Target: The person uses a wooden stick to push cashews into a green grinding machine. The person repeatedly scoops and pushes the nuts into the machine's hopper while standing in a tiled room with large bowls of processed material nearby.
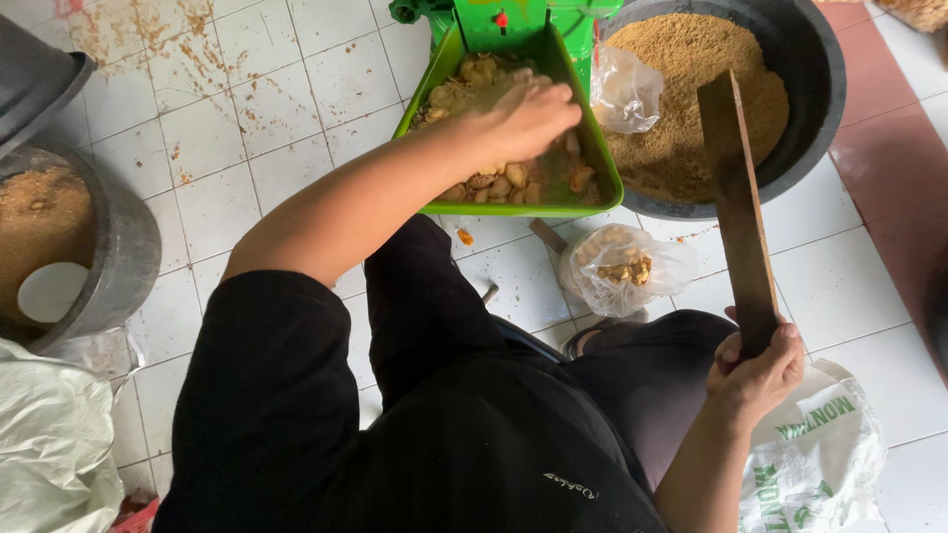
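My left hand [533, 114] lies palm down on a heap of tan-brown lumps [499, 183] in a green hopper tray [513, 208] at the top middle; its fingers rest on the lumps without visibly closing around any. My right hand [760, 370], at the lower right, grips the near end of a long dark wooden slat [736, 188]. The slat points away from me, and its far end lies over a big black basin [815, 109] filled with fine brown meal [681, 59].
A clear bag of lumps [622, 266] lies on the white tiled floor [267, 118] below the tray. Another clear bag [624, 91] sits in the basin. A grey bucket [123, 257] of meal with a white lid [49, 291] stands left, and white sacks [820, 464] lie near my knees.
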